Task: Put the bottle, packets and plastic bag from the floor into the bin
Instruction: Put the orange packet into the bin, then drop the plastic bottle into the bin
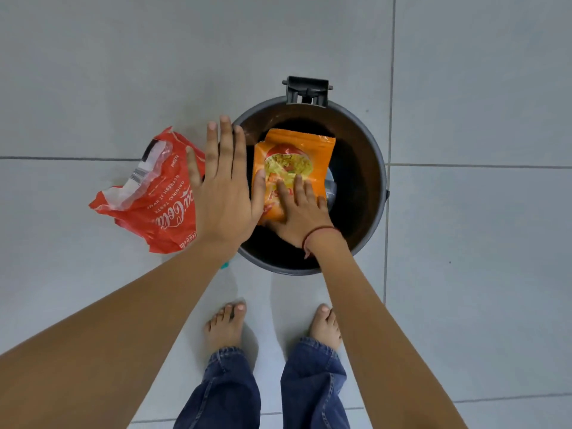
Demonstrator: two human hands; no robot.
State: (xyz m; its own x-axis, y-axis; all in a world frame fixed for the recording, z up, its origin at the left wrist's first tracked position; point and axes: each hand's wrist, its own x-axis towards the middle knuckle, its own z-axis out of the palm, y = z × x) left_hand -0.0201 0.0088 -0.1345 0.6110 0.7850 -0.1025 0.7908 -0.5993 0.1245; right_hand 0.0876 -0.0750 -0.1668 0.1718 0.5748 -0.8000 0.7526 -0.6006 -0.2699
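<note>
Nearest, bare feet [226, 326] stand on the tiled floor [464, 243] before the bin [376, 193]. The right hand [301, 212] grasps an orange packet [294, 168] inside the bin's mouth, over something shiny. The left hand [224, 184] hovers flat, released, empty. Beyond it a red plastic bag [154, 205] lies on the floor beside the bin. Risk: let go early, the packet may catch upright on the rim and tip out.

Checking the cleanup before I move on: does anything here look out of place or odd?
Yes. The red plastic bag lies crumpled on the floor left of the bin, not in it. The orange packet sits over the bin's opening under the right hand. The left hand is open and empty.
</note>
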